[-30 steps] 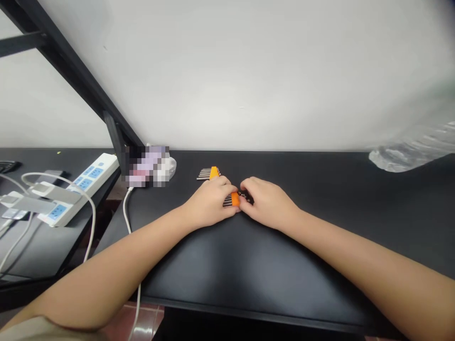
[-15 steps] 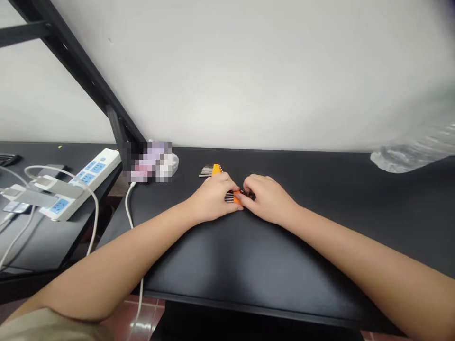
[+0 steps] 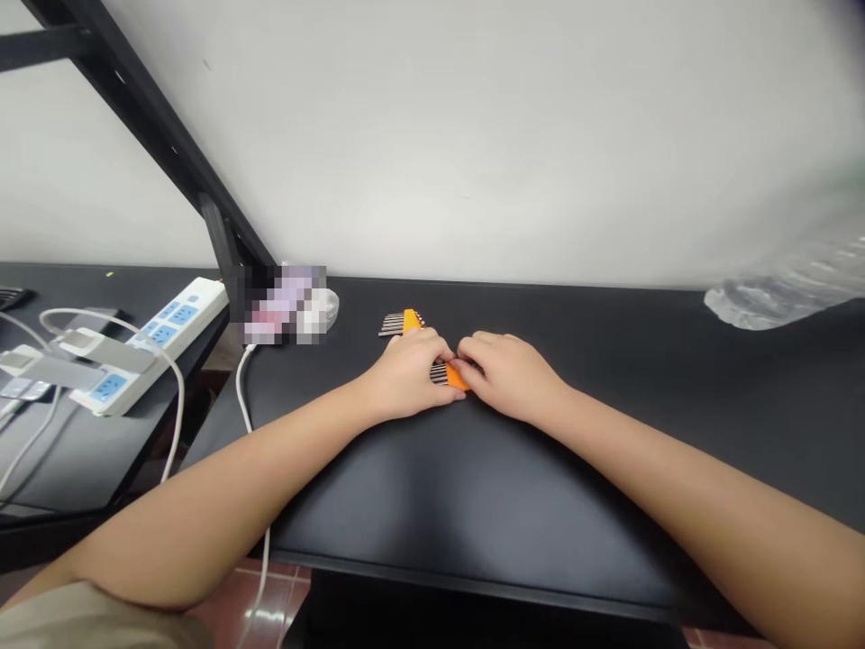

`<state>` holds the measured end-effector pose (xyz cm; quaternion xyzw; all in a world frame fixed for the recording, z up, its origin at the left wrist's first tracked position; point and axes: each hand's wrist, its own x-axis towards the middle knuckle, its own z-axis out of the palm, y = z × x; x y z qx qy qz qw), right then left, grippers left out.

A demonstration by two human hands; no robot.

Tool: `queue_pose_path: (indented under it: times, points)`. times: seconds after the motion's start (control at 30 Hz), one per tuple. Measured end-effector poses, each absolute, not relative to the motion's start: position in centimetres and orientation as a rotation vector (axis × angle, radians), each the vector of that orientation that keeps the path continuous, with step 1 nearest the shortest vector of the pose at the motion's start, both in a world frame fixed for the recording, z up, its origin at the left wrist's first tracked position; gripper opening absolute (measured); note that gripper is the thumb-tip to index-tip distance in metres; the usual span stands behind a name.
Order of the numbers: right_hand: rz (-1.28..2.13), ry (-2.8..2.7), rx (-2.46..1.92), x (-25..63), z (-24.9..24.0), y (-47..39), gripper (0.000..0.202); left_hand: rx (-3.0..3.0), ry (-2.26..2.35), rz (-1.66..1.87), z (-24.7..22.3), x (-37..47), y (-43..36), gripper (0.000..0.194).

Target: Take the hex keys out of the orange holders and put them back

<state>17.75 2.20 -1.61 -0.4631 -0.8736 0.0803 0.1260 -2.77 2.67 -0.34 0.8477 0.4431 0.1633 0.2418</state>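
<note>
On the black table (image 3: 473, 487) lies an orange holder of hex keys (image 3: 455, 376), with silver key ends sticking out to its left. My left hand (image 3: 405, 371) rests over that holder and presses on it. My right hand (image 3: 508, 371) meets it from the right, fingertips pinched on the holder's right end; the keys under those fingers are hidden. A second orange hex key set (image 3: 403, 322) lies a little farther back, just beyond my left hand, untouched.
A white power strip (image 3: 152, 347) with blue sockets and plugged-in adapters lies on the neighbouring table at left, its white cable (image 3: 241, 397) hanging between the tables. A blurred object (image 3: 284, 305) sits by the wall. Crumpled clear plastic (image 3: 777, 293) lies at the far right.
Both hands stay on the orange holder; my right fingers have closed further over its right end, hiding the dark keys seen before. The view shifted slightly.
</note>
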Motion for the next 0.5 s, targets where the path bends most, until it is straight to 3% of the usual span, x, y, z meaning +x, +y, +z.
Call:
queue_pose_path:
  times: [0.5]
  points:
    - [0.125,-2.504,-1.406,18.51,-2.63,2.48,0.023,2.365,1.210,0.505,-0.96,-2.49,2.45,0.034]
